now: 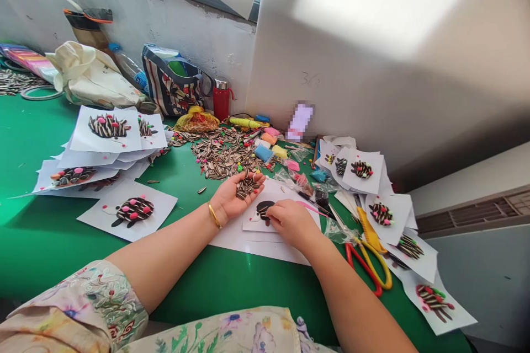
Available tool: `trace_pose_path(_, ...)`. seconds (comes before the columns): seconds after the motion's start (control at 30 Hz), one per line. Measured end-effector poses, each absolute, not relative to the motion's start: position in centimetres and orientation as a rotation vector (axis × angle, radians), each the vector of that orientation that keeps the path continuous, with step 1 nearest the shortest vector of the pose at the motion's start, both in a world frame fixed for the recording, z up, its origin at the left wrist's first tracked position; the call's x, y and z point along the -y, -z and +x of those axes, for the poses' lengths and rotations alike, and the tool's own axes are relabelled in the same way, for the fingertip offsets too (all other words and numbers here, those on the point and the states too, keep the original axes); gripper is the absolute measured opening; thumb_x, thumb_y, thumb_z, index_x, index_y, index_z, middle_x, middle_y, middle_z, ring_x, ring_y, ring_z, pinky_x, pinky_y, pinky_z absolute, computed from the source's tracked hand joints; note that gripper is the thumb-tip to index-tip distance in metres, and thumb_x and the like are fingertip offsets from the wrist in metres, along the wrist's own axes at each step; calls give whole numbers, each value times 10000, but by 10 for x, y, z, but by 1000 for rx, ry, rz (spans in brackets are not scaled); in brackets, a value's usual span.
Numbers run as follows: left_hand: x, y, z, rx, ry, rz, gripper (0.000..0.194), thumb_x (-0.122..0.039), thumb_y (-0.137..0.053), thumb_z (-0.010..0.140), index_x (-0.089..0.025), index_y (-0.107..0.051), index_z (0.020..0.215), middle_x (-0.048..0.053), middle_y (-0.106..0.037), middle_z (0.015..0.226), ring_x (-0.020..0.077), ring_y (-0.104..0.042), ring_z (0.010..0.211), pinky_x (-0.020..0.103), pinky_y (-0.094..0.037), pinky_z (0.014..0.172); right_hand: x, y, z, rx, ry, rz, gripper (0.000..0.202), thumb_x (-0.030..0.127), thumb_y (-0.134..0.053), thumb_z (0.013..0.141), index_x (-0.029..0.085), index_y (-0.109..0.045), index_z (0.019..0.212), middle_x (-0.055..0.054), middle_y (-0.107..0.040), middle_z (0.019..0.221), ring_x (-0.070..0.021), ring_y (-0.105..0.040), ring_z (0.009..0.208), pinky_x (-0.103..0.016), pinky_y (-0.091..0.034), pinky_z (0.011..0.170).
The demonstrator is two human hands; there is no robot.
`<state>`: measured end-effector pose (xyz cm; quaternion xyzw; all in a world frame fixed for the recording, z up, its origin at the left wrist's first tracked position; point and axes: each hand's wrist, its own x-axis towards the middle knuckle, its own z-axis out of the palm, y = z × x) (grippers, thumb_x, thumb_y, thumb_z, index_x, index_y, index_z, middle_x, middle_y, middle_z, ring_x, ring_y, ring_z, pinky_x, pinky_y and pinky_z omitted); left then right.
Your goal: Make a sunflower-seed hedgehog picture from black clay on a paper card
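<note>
My left hand is palm up, its fingers curled around a small heap of striped sunflower seeds. To its right, my right hand is bent down over a white card, fingertips pinched at a dark oval shape that carries light seed-like stripes. Whatever those fingertips hold is too small to make out. Under the card lies a larger white sheet. Beyond my left hand spreads a big pile of sunflower seeds.
Finished hedgehog cards lie stacked at left and right. Red-handled scissors and yellow-handled scissors lie right of my right hand. Coloured clay packets, a red flask and a striped bag stand behind.
</note>
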<state>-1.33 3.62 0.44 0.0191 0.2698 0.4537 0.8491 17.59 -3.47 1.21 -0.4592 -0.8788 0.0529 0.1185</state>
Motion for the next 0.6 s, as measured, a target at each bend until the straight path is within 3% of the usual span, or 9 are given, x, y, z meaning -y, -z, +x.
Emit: trace_pose_path(0.6, -36, -2, -13, -571, -961, 66, 203, -189, -461, 946, -117, -619, 840, 171, -701, 1042, 250, -688, 1030, 397, -588, 873, 32, -12, 175, 2586, -204, -1337, 172, 74, -603, 823, 202, -704, 772, -29, -675, 782, -160, -594, 762, -264, -412, 719)
